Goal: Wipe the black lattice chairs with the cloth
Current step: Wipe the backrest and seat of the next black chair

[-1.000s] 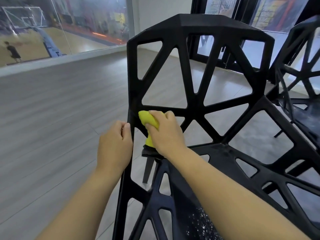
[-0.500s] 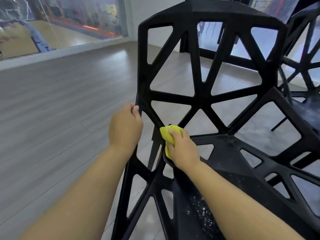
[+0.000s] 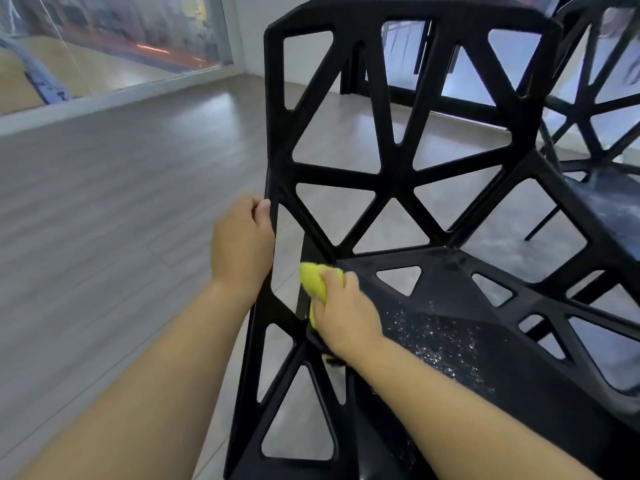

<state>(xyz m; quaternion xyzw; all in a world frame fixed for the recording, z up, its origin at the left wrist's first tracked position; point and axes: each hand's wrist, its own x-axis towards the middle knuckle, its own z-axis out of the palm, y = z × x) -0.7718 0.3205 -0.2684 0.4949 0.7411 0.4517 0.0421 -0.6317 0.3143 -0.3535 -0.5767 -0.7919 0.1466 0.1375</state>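
- Risk, incomplete cleaning: white specks (image 3: 440,344) lie scattered on the seat (image 3: 450,292) of the near chair (image 3: 398,183), just beside the right wrist; a stroke confined to the rear corner would likely leave them in place; a stroke across them could push some through the lattice openings onto the floor (image 3: 121,220).
- Risk, snagging: the cloth (image 3: 313,280) sits at a junction where several struts meet; a loose fold could catch in a narrow opening and pull out of the grip.
- Risk, chair movement: pressure at the corner could slide or tip the chair if the bracing grip loosens; the footing of the legs is not in view.
- Risk, omission: a second chair (image 3: 595,109) stands just to the right; its seat also looks dusty and, by appearance, is not yet wiped.
- Left hand (image 3: 242,244): fingers curled round the left side rail (image 3: 272,150) of the backrest, above seat level; it grips the rail and nothing else.
- Right hand (image 3: 346,317): fingers curled over the yellow cloth, which is bunched under the palm; it presses the cloth against the rear left corner of the seat, where seat meets backrest; a fold of cloth protrudes beyond the fingertips.
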